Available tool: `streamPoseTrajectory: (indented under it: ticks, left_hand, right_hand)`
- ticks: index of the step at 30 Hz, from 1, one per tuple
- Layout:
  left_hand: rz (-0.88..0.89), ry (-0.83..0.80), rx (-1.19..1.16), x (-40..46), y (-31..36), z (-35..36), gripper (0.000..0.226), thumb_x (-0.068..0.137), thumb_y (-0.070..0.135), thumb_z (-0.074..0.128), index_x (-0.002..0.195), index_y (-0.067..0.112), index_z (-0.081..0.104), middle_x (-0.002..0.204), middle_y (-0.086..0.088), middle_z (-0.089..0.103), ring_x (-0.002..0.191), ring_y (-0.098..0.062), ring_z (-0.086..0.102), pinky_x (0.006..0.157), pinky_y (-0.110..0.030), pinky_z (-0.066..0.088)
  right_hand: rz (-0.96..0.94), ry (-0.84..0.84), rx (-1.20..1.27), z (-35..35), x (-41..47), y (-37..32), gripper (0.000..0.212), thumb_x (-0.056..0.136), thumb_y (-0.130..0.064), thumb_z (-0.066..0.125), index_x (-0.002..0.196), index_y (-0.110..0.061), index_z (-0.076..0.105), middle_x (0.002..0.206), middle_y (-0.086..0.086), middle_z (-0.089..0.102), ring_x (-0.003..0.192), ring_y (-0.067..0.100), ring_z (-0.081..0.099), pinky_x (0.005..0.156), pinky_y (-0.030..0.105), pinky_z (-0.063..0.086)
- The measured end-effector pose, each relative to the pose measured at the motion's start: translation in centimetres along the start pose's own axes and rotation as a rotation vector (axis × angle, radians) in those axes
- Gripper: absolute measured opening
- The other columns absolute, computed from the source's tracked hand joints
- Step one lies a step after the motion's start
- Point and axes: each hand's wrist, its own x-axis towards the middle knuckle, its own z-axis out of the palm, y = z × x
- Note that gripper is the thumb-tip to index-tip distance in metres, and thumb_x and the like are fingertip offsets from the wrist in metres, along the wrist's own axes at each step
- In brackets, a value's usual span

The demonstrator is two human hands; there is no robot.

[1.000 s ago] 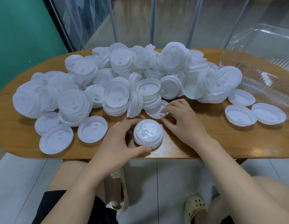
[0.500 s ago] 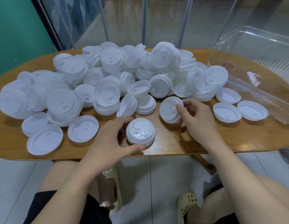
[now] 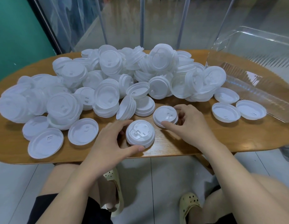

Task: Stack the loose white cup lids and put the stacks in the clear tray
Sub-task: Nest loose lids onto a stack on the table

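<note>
Head view looks down on the counter (image 3: 197, 143), where the left hand (image 3: 106, 143) cups a short stack (image 3: 140, 133) of lids near the front edge, thumb and fingers curled round its rim. The right hand (image 3: 187, 125) pinches a single lid (image 3: 165, 116), tilted, just beside it. These look feather-light, thin and slick, likely to flex, so the rim is the place to grip. The loose heap (image 3: 108, 81) lies behind; the clear tray (image 3: 253, 73) sits far right.

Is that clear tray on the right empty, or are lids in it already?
Empty, as far as shown: the clear tray shows only bare ribbed plastic; its right end is cut off.
</note>
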Motion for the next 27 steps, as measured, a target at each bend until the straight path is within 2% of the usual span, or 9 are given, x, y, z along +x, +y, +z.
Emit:
streamPoseTrajectory:
  ticks: [4,8,13,16,20,23,25,27]
  left_hand:
    - [-0.017,0.004,0.008,0.0,-0.1,0.0,0.073,0.067,0.058,0.088,0.132,0.048,0.056,0.12,0.032,0.06,0.114,0.006,0.051,0.093,-0.016,0.04]
    - [-0.023,0.002,0.009,0.0,-0.1,0.1,0.079,0.067,0.06,0.087,0.137,0.042,0.057,0.121,0.028,0.061,0.114,0.005,0.051,0.094,-0.018,0.041]
    - [-0.023,0.003,0.01,-0.1,-0.1,0.0,0.077,0.067,0.061,0.086,0.137,0.043,0.058,0.12,0.03,0.061,0.114,0.004,0.051,0.092,-0.016,0.039]
    - [-0.02,0.005,-0.001,-0.1,0.0,0.0,0.075,0.066,0.063,0.086,0.134,0.044,0.059,0.118,0.03,0.061,0.113,0.002,0.052,0.091,-0.015,0.039]
    - [-0.031,0.004,-0.01,-0.1,0.1,-0.1,0.075,0.067,0.057,0.09,0.134,0.042,0.06,0.118,0.028,0.062,0.112,0.001,0.052,0.095,-0.02,0.043]
    - [-0.04,0.004,0.001,-0.1,0.3,-0.1,0.075,0.067,0.052,0.092,0.134,0.044,0.059,0.118,0.029,0.061,0.113,0.001,0.053,0.096,-0.02,0.044]
    - [-0.038,0.003,0.01,-0.1,0.4,-0.2,0.075,0.068,0.05,0.093,0.135,0.043,0.059,0.118,0.029,0.061,0.113,0.001,0.053,0.096,-0.02,0.044]
    - [-0.046,-0.007,0.002,-0.2,0.3,-0.3,0.075,0.069,0.048,0.092,0.136,0.042,0.059,0.117,0.028,0.062,0.111,-0.001,0.054,0.095,-0.02,0.045]
  right_hand:
    - [-0.01,-0.04,-0.046,0.1,0.0,-0.1,0.082,0.075,-0.063,0.081,0.143,-0.027,0.053,0.125,-0.01,0.045,0.11,0.01,0.054,0.089,0.025,0.044]
    - [-0.091,-0.028,-0.094,0.5,-0.1,-0.1,0.08,0.078,-0.062,0.078,0.145,-0.026,0.053,0.126,-0.015,0.045,0.107,0.007,0.051,0.087,0.022,0.039]
    - [-0.161,0.006,0.061,0.2,-0.4,-0.4,0.072,0.078,-0.053,0.082,0.14,-0.028,0.054,0.127,-0.016,0.049,0.1,0.002,0.053,0.079,0.014,0.047]
    - [-0.247,-0.011,0.215,0.3,-1.2,-0.8,0.066,0.078,-0.045,0.086,0.136,-0.028,0.059,0.125,-0.015,0.052,0.099,0.005,0.056,0.075,0.013,0.046]
    - [-0.36,-0.096,0.234,1.3,-1.9,-1.1,0.066,0.077,-0.044,0.086,0.136,-0.027,0.06,0.128,-0.017,0.054,0.116,0.009,0.057,0.089,0.016,0.045]
    - [-0.387,-0.122,0.209,2.1,-2.0,-1.4,0.072,0.076,-0.049,0.084,0.138,-0.026,0.058,0.136,-0.016,0.056,0.131,0.006,0.051,0.099,0.012,0.041]
    - [-0.368,-0.147,0.2,2.4,-1.9,-1.6,0.077,0.073,-0.06,0.078,0.14,-0.031,0.055,0.138,-0.018,0.056,0.132,0.003,0.05,0.103,0.014,0.04]
    - [-0.357,-0.173,0.197,2.6,-1.9,-1.8,0.077,0.072,-0.062,0.077,0.14,-0.035,0.055,0.138,-0.021,0.056,0.131,0.002,0.05,0.105,0.018,0.041]
